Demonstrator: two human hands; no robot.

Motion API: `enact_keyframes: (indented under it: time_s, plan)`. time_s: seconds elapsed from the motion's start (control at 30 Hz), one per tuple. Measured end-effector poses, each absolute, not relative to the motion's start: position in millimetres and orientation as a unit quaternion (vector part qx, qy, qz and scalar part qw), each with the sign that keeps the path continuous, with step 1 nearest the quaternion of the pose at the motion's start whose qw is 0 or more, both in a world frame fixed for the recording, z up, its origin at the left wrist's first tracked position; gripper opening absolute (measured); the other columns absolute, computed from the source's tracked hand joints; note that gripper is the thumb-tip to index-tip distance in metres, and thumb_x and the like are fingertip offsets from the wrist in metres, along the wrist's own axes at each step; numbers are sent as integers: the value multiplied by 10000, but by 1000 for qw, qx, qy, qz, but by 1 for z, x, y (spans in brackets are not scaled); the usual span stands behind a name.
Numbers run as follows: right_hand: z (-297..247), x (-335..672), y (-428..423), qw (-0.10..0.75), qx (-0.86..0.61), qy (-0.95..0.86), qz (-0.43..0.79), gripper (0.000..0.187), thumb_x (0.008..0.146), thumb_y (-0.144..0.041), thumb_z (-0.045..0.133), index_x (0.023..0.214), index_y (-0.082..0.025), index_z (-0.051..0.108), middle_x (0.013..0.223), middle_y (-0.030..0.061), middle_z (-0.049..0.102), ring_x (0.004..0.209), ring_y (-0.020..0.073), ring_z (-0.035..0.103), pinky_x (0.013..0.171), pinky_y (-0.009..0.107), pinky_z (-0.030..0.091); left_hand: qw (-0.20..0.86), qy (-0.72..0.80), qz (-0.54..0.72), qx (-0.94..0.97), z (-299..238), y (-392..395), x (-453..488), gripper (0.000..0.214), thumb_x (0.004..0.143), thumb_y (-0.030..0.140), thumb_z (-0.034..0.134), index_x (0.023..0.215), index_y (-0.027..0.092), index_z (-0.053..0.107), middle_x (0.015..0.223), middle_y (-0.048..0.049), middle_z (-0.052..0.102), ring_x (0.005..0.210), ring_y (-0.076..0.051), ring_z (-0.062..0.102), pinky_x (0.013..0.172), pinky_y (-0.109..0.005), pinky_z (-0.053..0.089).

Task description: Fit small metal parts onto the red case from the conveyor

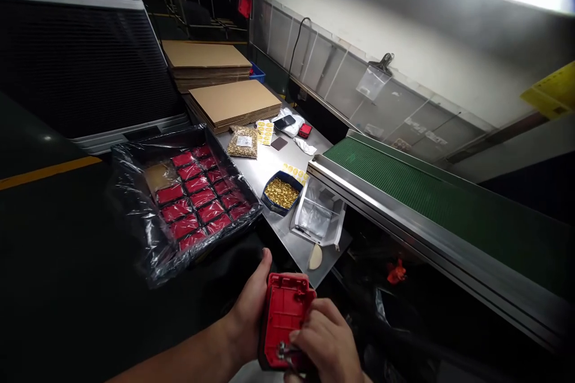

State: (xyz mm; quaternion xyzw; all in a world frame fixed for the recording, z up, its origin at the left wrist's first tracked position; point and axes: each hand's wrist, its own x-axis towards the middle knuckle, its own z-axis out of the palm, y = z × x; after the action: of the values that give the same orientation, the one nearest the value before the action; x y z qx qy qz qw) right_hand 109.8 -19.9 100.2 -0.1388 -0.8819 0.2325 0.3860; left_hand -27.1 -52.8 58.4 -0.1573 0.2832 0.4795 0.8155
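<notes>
My left hand [248, 311] grips a red plastic housing [284, 311] from its left side, low in the frame. My right hand [326, 341] is closed with its fingers pressed on the housing's lower right corner, where a small metal part shows. Ahead and to the left stands a black tray [135, 158] lined with clear plastic film, filled with rows of several red housings [197, 197]. A blue bin of small brass parts [281, 192] sits on the steel table [269, 161].
A green conveyor belt [426, 197] runs along the right. Clear plastic bags [317, 215] lie in a white holder beside the blue bin. Farther back are stacks of flat cardboard [233, 102], a bag of brass parts [243, 142], yellow sticker sheets [265, 131] and a phone [284, 122].
</notes>
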Motion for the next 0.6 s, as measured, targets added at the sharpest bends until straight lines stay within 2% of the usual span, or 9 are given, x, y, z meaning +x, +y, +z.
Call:
enact_keyframes:
  time_s: [0.07, 0.13, 0.23, 0.3, 0.4, 0.6]
  plan:
    - [91, 106, -23, 432, -234, -814, 309, 186, 964, -384, 447, 925, -229, 544, 621, -13, 573, 517, 133, 521, 563, 286, 450, 732, 421, 532, -67, 56, -51, -22, 754, 882, 762, 335, 1071, 81, 599, 995, -188, 680, 910, -288, 668, 882, -411, 518]
    - [83, 106, -20, 440, -378, -689, 435, 178, 965, -382, 463, 955, -231, 558, 680, 2, 552, 570, 134, 509, 531, 254, 424, 608, 533, 588, 40, 55, -55, -18, 663, 911, 709, 367, 1173, 132, 563, 1190, -163, 626, 1137, -288, 588, 1037, -417, 431]
    - [75, 108, -8, 380, -494, -473, 623, 318, 965, -514, 464, 875, -214, 521, 635, -33, 450, 531, 100, 397, 477, 209, 374, 459, 574, 625, 262, 58, -67, -15, 454, 985, 541, 398, 1282, 230, 545, 1376, -65, 525, 1316, -213, 443, 1139, -292, 300]
    - [74, 109, -2, 377, -494, -412, 667, 379, 946, -564, 483, 833, -203, 501, 651, -38, 423, 554, 92, 377, 499, 199, 385, 393, 558, 608, 406, 61, -74, -15, 358, 1029, 385, 357, 1329, 290, 527, 1385, -17, 517, 1296, -167, 461, 1113, -236, 322]
    - [73, 109, 2, 386, -499, -405, 662, 398, 934, -568, 512, 807, -191, 511, 685, -30, 438, 595, 92, 392, 538, 198, 402, 370, 557, 584, 460, 62, -78, -15, 350, 1033, 270, 357, 1333, 361, 513, 1350, 32, 532, 1249, -115, 496, 1069, -172, 358]
    - [66, 111, 2, 395, -505, -358, 679, 412, 909, -575, 550, 780, -184, 525, 667, -32, 446, 583, 91, 375, 533, 198, 392, 390, 589, 540, 457, 66, -69, -18, 319, 984, 314, 482, 1278, 411, 558, 1216, 26, 581, 1117, -134, 577, 975, -213, 454]
